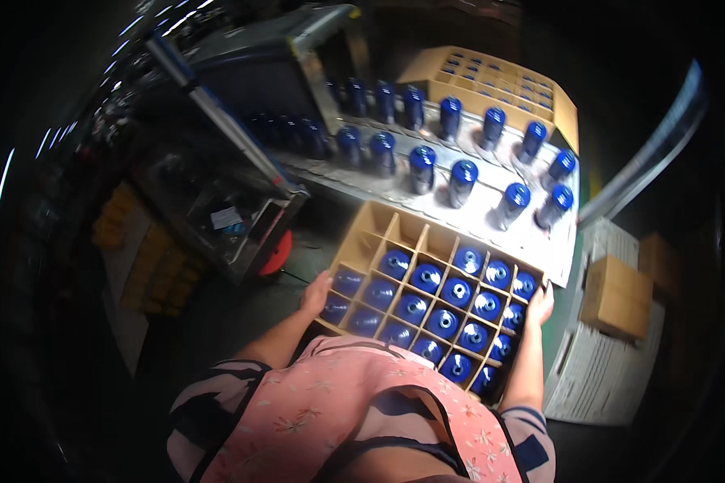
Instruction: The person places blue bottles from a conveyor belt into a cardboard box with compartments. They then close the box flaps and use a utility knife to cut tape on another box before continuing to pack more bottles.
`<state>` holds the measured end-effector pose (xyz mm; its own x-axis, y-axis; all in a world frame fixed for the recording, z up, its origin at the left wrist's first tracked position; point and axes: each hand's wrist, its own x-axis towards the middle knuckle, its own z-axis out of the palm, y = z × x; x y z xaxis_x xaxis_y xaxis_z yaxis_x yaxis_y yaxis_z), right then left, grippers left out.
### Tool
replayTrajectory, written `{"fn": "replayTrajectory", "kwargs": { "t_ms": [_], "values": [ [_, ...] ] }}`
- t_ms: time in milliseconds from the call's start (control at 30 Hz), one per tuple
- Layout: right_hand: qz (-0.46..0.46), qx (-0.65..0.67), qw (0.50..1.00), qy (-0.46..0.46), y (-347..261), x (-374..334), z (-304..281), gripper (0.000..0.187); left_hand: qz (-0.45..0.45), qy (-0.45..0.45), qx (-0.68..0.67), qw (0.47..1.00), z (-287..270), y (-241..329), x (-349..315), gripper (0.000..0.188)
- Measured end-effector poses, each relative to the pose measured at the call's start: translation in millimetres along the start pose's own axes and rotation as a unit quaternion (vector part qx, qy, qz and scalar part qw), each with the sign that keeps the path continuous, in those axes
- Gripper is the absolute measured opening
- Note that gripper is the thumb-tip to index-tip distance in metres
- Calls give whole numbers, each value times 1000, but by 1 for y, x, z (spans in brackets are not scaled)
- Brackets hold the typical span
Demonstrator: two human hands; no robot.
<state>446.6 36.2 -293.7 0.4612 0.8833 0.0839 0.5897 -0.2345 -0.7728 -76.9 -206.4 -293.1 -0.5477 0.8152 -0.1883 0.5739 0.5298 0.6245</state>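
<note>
A divided cardboard carton [369,219] sits in front of my body, held between both hands. My left hand [317,293] is wrapped on its left side wall. On the right side, near the far corner, my right hand [542,304] grips the carton's edge, with its fingers partly hidden. Blue glass bottles [457,291] stand in most cells, seen from above. Several cells at the far left corner hold no bottle. My pink flowered apron [330,386] covers part of the carton's near edge.
Beyond the carton, more blue bottles [463,182] stand in two rows on a brightly lit conveyor table [479,221]. Another divided carton [568,113] with bottles lies behind it. At right, a small brown box [618,298] rests on a pale stack [592,378]. A metal post [217,113] rises at left.
</note>
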Motion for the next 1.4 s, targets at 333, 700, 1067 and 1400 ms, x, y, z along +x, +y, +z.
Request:
{"fn": "replayTrajectory", "kwargs": {
  "t_ms": [333,700,1067,1400],
  "values": [
    [67,84,994,-25,1,37,28,34,102,39,99,989,4,25,25,39],
    [33,56,998,7,11,29,50,34,157,49,96,982,6,6,35,36],
    [111,-46,992,-42,1,24,30,37,7,33,124,992,8,3,23,35],
    [98,-143,985,-20,-19,13,31,34,-9,8,108,994,-2,-8,29,34]
  ]
}}
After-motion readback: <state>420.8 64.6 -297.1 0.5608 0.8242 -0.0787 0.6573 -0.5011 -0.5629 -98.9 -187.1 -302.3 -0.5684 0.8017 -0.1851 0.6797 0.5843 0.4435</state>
